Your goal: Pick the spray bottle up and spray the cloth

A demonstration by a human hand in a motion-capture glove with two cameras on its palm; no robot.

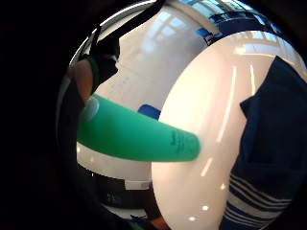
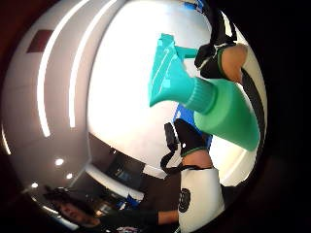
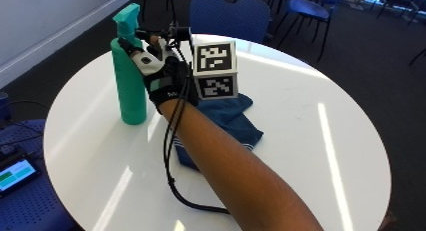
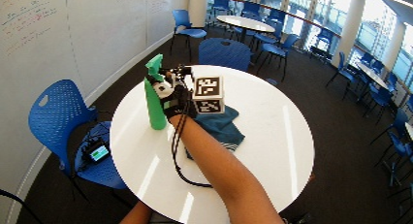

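Observation:
A tall green spray bottle [image 3: 130, 86] stands upright near the left side of the round white table [image 3: 313, 126]; its base looks to be on the tabletop. My gloved right hand [image 3: 166, 81] grips the bottle just below its spray head, with fingers curled round the neck [image 2: 201, 94]. One fingertip [image 2: 233, 60] lies by the trigger. The bottle's body [image 1: 134, 136] runs across the little finger side palm view. A dark blue cloth [image 3: 233, 121] with white stripes at one edge lies crumpled on the table to the right of the bottle, partly under my forearm.
A blue chair [image 3: 229, 13] stands behind the table's far edge, and another [image 4: 58, 112] is at the left with a small lit screen [image 3: 14, 173] on its seat. More chairs and tables [image 4: 248, 23] fill the room behind. A whiteboard wall runs along the left.

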